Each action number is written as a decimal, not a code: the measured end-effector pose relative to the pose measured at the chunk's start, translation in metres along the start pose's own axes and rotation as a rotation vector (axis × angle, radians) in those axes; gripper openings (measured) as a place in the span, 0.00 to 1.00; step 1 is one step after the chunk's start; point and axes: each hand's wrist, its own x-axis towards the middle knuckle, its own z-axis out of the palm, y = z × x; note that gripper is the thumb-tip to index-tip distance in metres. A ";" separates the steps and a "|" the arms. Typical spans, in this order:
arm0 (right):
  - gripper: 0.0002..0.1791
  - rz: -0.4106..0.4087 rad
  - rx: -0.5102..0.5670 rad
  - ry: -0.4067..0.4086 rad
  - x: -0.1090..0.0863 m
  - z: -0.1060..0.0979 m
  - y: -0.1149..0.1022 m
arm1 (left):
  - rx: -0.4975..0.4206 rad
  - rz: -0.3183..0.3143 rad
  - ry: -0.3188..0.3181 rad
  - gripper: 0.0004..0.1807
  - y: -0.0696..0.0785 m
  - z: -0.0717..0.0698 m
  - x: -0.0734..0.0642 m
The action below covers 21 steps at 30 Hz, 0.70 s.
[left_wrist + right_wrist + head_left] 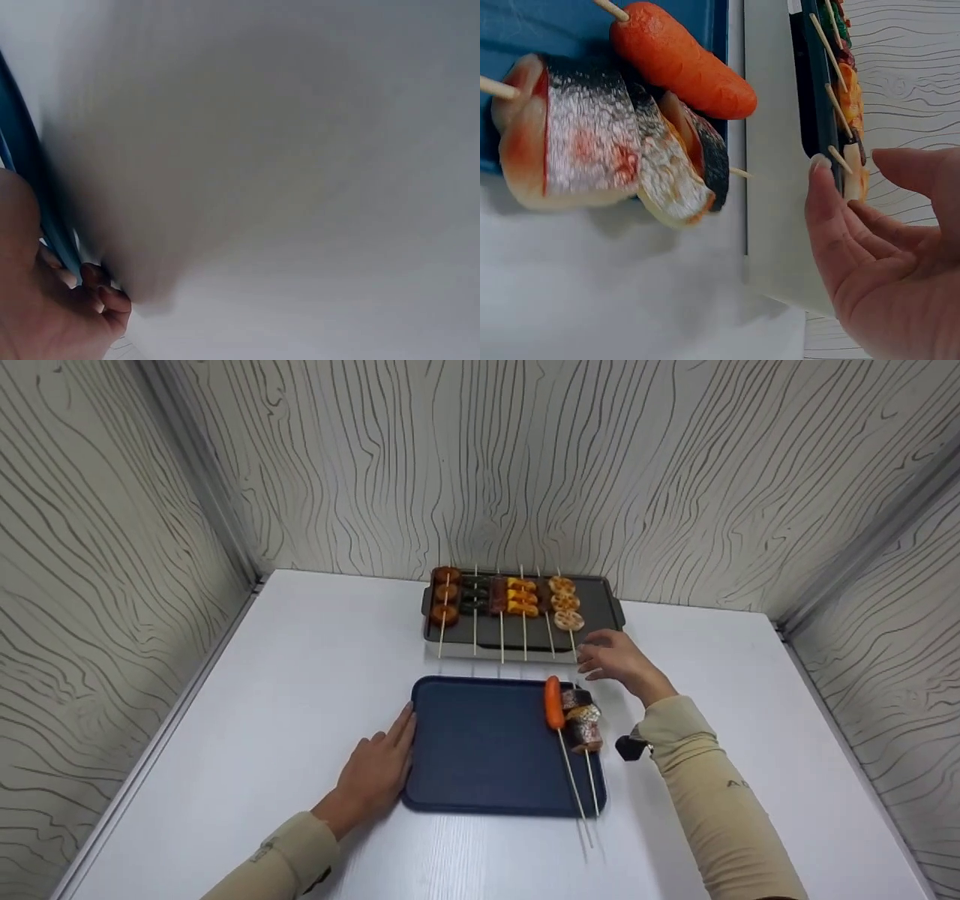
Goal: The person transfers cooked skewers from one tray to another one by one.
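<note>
My left hand [379,769] lies along the left edge of a blue tray [480,750], its fingers straight against the rim. On the tray's right side lie a sausage skewer [553,703] and, beside it, a skewer of fish chunks [583,727]; both sticks point toward me. My right hand [611,656] hovers at the front right of a dark grill pan [600,604]. Its thumb and fingers are spread apart around the stick end of a lotus root skewer [566,604]. In the right wrist view, that stick [840,159] shows in the gap between them.
Left of the lotus root skewer, the grill pan holds several more skewers: brown round pieces [446,594], green pieces [474,598], dark red meat [498,596] and yellow pieces [523,598]. Patterned wall panels [480,457] enclose the white table [315,660] behind and at both sides.
</note>
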 end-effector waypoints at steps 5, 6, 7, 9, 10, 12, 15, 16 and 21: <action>0.27 0.033 0.116 0.006 0.009 0.005 0.007 | -0.004 0.008 0.024 0.29 0.000 0.002 -0.001; 0.27 0.034 0.134 0.010 0.010 0.005 0.007 | -0.003 0.009 0.031 0.29 0.000 0.003 -0.001; 0.26 0.031 0.150 0.014 0.011 0.004 0.008 | -0.001 0.011 0.037 0.29 0.000 0.003 -0.001; 0.25 0.024 0.182 0.018 0.013 0.003 0.008 | 0.000 0.012 0.041 0.29 0.000 0.003 0.000; 0.25 0.017 0.192 0.019 0.013 0.002 0.008 | 0.003 0.010 0.037 0.29 0.001 0.002 0.000; 0.24 0.001 0.208 0.017 0.013 0.000 0.009 | 0.007 0.004 0.029 0.29 0.001 0.001 0.000; 0.23 -0.031 0.210 0.004 0.011 -0.003 0.010 | 0.010 0.002 0.019 0.30 0.002 0.001 0.001; 0.22 -0.042 0.212 0.003 0.010 -0.003 0.011 | 0.009 0.002 0.018 0.30 0.002 0.001 0.001; 0.19 -0.107 0.249 -0.009 0.006 -0.002 0.011 | 0.014 0.020 0.043 0.31 -0.001 0.003 0.000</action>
